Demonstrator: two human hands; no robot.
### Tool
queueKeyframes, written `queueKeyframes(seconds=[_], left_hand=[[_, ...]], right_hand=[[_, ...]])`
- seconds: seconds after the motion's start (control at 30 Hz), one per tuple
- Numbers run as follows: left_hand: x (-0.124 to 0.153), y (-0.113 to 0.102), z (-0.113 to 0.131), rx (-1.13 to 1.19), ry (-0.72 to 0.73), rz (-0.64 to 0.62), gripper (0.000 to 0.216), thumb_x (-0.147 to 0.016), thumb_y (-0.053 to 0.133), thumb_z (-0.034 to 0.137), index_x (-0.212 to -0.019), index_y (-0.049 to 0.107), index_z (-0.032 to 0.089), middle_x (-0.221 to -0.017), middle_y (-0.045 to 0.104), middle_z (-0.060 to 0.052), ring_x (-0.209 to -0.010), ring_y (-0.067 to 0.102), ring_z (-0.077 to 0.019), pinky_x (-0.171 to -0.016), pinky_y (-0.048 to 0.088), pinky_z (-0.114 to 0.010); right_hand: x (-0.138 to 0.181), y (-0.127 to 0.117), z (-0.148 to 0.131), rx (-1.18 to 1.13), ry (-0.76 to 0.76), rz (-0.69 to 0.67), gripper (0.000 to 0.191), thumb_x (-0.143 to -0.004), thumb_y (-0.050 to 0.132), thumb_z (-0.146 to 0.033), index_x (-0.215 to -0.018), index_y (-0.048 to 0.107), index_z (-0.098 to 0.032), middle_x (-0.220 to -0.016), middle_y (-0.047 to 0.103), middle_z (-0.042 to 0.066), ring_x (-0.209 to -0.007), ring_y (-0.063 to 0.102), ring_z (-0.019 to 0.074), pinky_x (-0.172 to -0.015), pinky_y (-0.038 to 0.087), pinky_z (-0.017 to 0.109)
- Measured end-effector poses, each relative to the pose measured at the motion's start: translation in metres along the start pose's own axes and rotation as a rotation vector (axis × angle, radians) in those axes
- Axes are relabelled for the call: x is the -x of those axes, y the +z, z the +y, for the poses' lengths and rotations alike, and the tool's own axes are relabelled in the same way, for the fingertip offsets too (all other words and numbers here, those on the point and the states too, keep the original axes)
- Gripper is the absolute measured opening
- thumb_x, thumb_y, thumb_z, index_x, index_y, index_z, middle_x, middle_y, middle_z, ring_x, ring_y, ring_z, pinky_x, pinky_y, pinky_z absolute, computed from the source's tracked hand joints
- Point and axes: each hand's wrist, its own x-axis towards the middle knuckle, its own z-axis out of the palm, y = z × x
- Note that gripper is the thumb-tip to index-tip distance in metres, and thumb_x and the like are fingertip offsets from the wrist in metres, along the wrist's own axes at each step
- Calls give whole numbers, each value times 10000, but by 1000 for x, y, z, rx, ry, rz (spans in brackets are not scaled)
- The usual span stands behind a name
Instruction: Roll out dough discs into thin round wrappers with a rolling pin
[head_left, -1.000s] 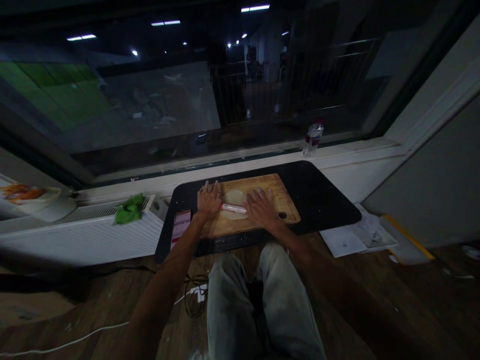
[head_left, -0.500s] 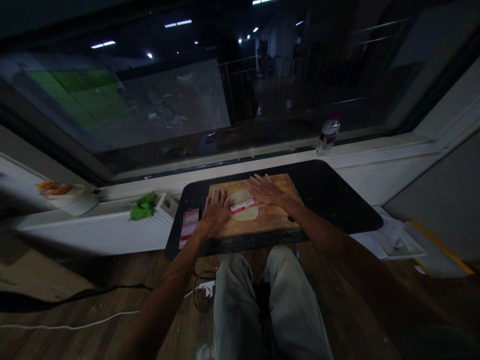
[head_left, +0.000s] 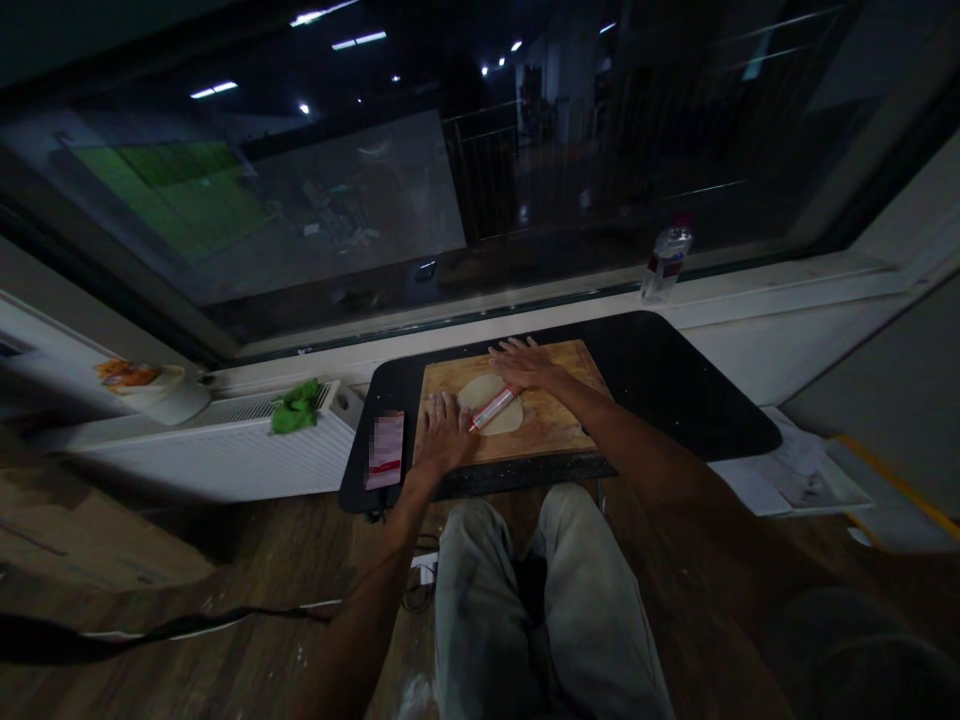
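A flat, roundish sheet of pale dough point(head_left: 474, 394) lies on a wooden board point(head_left: 555, 435). Diagonally across it rests a rolling pin point(head_left: 493, 408) with a red-and-white label. My left hand point(head_left: 444, 433) lies flat over the pin's near left end, its fingers stretched forward. At the far right end, my right hand point(head_left: 525, 364) presses down with an open palm and spread fingers. Both pin ends are hidden beneath the hands. Neither hand wraps round the pin.
The board sits on a black table point(head_left: 660, 380), with a phone point(head_left: 385, 450) at its left. A plastic bottle point(head_left: 666, 264) stands on the windowsill. A green cloth point(head_left: 295, 406) and a white bowl point(head_left: 171, 396) are on the radiator side. Papers point(head_left: 787, 470) lie at the right.
The rolling pin has turned to a steeper diagonal across the dough. My right hand has moved away from me, and my left hand has come a little nearer. The view has shifted slightly.
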Motion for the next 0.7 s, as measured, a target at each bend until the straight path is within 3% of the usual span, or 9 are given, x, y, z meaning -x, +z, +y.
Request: queueKeyframes(seconds=[0.27,0.4,0.5,0.7], left_hand=[[16,17,24,173,-138,78,792,-1205,212,551,-1860,216,106,-1911,266,-255,-1817,131,-356,-1457,251,-615],[22,24,40,238,-199,96,844,-1194,166,574,-1858,168,53,-1908,241,-275,-1812,98,-360,-1467,235,-609],[27,29,52,290,-214,178,869,-1187,170,603,-1861,148,53,-1900,250,-288,-1809,99,-375,-1462,240,-647],[31,32,76,337,-246,229,860,-1188,161,576,-1863,117,44,-1897,243,-300,-1809,96,-379,-1460,243,-657]], right_hand=[[-23,-2,-14,-30,-12,23,670,-1216,361,-508,-1824,435,-239,-1872,430,156,-1762,313,392,-1429,164,689],[-33,-3,-23,-20,-22,24,686,-1234,292,-546,-1847,380,-251,-1893,393,141,-1788,251,363,-1438,118,691],[-40,-2,-31,-26,-40,32,681,-1236,298,-551,-1853,360,-272,-1907,368,128,-1795,233,347,-1442,109,680],[-57,2,-46,-41,-80,59,653,-1244,305,-539,-1855,352,-312,-1903,387,94,-1783,273,324,-1448,127,650]])
